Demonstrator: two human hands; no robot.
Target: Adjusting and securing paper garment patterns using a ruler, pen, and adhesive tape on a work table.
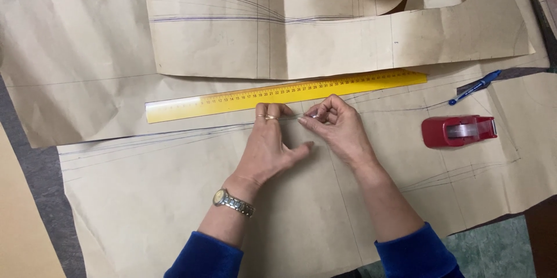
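Head view. 2 hands work on a sheet of brown pattern paper (174, 197) marked with pencil lines. The left hand (268, 144) lies flat, fingers pressed to the paper just below a yellow ruler (284, 93). The right hand (339, 127) pinches a short strip of clear tape (306, 116) between thumb and forefinger (barely visible), at the paper seam. A red tape dispenser (458, 130) and a blue pen (476, 86) lie to the right; scissors (542, 22) at the far edge.
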